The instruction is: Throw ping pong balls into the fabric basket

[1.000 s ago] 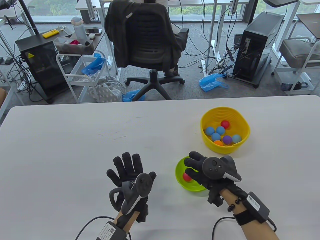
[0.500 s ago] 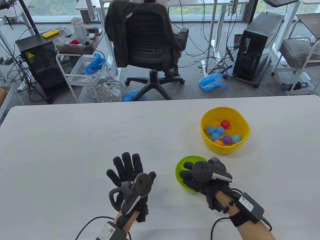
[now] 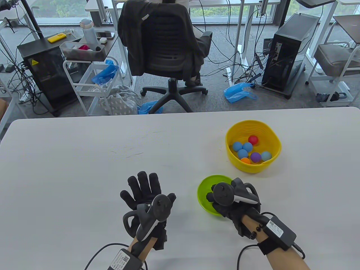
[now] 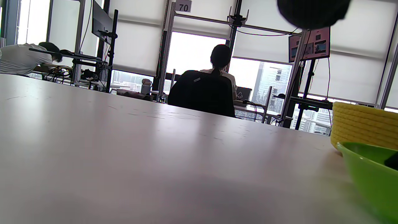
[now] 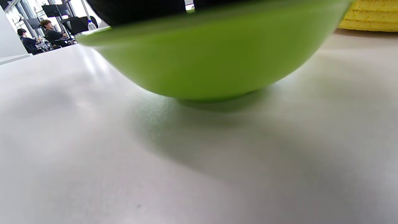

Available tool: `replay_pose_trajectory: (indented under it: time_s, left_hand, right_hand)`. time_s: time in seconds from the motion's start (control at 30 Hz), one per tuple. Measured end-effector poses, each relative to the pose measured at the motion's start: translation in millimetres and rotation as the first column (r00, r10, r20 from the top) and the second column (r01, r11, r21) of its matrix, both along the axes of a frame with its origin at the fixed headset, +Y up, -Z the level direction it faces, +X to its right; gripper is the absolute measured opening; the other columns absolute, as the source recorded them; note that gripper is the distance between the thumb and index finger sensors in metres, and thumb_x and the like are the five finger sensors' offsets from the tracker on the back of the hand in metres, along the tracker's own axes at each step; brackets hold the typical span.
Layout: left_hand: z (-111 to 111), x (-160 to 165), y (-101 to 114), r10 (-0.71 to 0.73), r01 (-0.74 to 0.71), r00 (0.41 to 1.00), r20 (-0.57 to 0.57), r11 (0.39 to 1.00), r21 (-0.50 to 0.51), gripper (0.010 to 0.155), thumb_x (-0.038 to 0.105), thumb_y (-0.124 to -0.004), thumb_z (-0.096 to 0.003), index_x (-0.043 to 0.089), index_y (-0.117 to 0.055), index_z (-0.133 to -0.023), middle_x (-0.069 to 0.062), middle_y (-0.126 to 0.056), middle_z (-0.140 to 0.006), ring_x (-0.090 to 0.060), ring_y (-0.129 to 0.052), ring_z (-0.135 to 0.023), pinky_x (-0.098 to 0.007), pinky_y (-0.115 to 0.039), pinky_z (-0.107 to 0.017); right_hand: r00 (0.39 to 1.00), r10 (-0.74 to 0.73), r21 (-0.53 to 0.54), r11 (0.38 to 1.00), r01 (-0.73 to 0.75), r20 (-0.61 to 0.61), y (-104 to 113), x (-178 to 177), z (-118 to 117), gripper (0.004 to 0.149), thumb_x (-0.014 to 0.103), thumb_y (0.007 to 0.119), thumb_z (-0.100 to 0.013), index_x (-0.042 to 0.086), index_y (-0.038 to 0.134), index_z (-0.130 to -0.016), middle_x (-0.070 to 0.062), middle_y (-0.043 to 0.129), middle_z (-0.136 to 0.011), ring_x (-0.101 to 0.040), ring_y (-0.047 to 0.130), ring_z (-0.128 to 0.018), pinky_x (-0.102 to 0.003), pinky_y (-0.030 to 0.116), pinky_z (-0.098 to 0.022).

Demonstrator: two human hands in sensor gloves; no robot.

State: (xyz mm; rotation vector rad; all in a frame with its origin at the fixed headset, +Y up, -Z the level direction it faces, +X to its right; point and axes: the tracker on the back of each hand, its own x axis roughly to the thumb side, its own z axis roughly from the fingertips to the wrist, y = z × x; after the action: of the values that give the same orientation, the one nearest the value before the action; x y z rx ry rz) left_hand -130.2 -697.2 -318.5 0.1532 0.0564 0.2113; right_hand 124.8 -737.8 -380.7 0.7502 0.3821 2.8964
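Observation:
The yellow fabric basket point(image 3: 277, 140) stands at the right of the white table and holds several balls, among them a red ball point(image 3: 252, 139) and a purple ball point(image 3: 255, 157). A green bowl point(image 3: 203, 184) sits just in front of it. My right hand point(image 3: 211, 195) reaches down into the green bowl with its fingers curled closed; what they close on is hidden under the hand. My left hand point(image 3: 152, 188) rests flat on the table left of the bowl, fingers spread, empty. The bowl point(image 5: 202, 56) fills the right wrist view, with the basket point(image 5: 373, 18) behind it.
The basket point(image 4: 360, 124) and bowl point(image 4: 367, 161) show at the right edge of the left wrist view. Beyond the table's far edge stand an office chair point(image 3: 166, 50), a cart point(image 3: 90, 70) and computer towers.
My right hand has dropped into the green bowl and curled its fingers, covering the red ball that showed there a second ago. My left hand has not moved.

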Motion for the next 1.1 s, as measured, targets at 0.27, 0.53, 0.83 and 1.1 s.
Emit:
replay_pose_trajectory:
  time_s: [0.27, 0.53, 0.83, 1.1]
  left_hand:
    - [0, 0, 0, -0.002, 0.002, 1.0, 0.0, 1.0, -0.005, 0.089, 0.058, -0.071, -0.0518, 0.015, -0.028, -0.117, -0.018, -0.009, -0.124, -0.05, -0.003, -0.11, -0.079, -0.005, -0.068]
    - [0, 1, 0, -0.002, 0.002, 1.0, 0.0, 1.0, 0.0, 0.089, 0.058, -0.071, -0.0518, 0.015, -0.027, -0.117, -0.018, -0.009, -0.124, -0.05, -0.003, -0.11, -0.079, -0.005, -0.068]
    - [0, 1, 0, -0.002, 0.002, 1.0, -0.001, 1.0, 0.0, 0.089, 0.058, -0.071, -0.0518, 0.015, -0.027, -0.117, -0.018, -0.009, -0.124, -0.051, -0.003, -0.11, -0.079, -0.005, -0.068]
    - [0, 2, 0, -0.013, 0.013, 1.0, -0.005, 1.0, -0.005, 0.089, 0.058, -0.07, -0.0519, 0.015, -0.027, -0.117, -0.018, -0.009, -0.124, -0.051, -0.003, -0.11, -0.079, -0.005, -0.068]
  right_hand:
    - [0.987, -0.163, 0.072, 0.984, 0.162, 0.004, 20, 17, 3, 0.051, 0.029, 0.085, -0.052, 0.018, 0.072, -0.1, -0.023, 0.07, -0.105, -0.045, 0.092, -0.075, -0.055, 0.08, -0.055]
    - [0.864, -0.503, 0.103, 0.861, 0.498, 0.032, 44, 53, 3, 0.053, 0.034, 0.084, -0.052, 0.016, 0.073, -0.1, -0.023, 0.076, -0.1, -0.04, 0.098, -0.064, -0.05, 0.086, -0.047]
    - [0.547, -0.819, 0.23, 0.574, 0.786, 0.176, 53, 110, -6, 0.054, 0.038, 0.084, -0.052, 0.013, 0.074, -0.099, -0.022, 0.08, -0.096, -0.036, 0.102, -0.056, -0.045, 0.091, -0.04]
    - [0.211, -0.917, 0.284, 0.314, 0.906, 0.34, 48, 149, -16, 0.055, 0.04, 0.079, -0.057, 0.012, 0.067, -0.103, -0.022, 0.075, -0.1, -0.033, 0.102, -0.06, -0.041, 0.091, -0.043]
